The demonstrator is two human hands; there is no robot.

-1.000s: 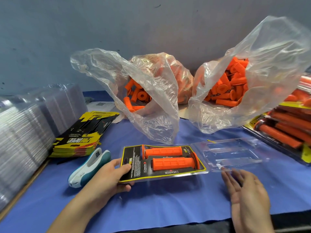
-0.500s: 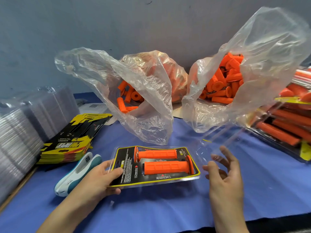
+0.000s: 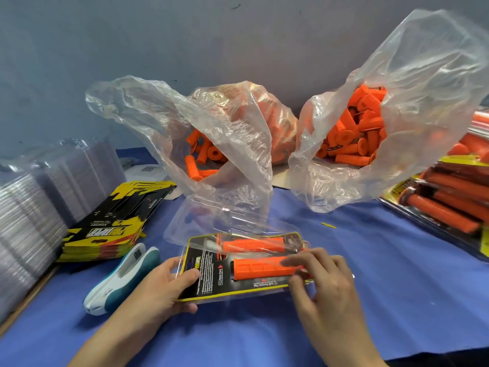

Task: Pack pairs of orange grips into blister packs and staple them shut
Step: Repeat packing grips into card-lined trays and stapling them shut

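Thumb and fingers of our left hand (image 3: 164, 284) pinched the left end of the blister pack (image 3: 232, 298), thumb on top and fingers beneath, which we judged was meant to steady the tray on the blue cloth (image 3: 397, 274) for closing. Our right hand (image 3: 325, 290) lay with bent fingers over the right end of the near grip (image 3: 262, 268), apparently seating it in its pocket. Whether it pinched the pack's edge or only pressed down we could not tell. The far grip (image 3: 251, 245) lay parallel just behind it, both resting on the black-and-yellow card (image 3: 246, 286) inside the tray. The clear lid (image 3: 219, 215) stood tilted up over the far side, not yet folded down, so stapling looked some way off. The stapler (image 3: 124, 279) lay just left of the pack, near the left hand, presumably for a quick reach. Farther left sat a stack of printed cards (image 3: 111, 226) and stacks of empty blisters (image 3: 31, 207). At the far side the left bag (image 3: 211, 144) and the right bag (image 3: 370, 133) gaped open, both holding loose grips, and finished packs (image 3: 455, 197) were piled at the right.
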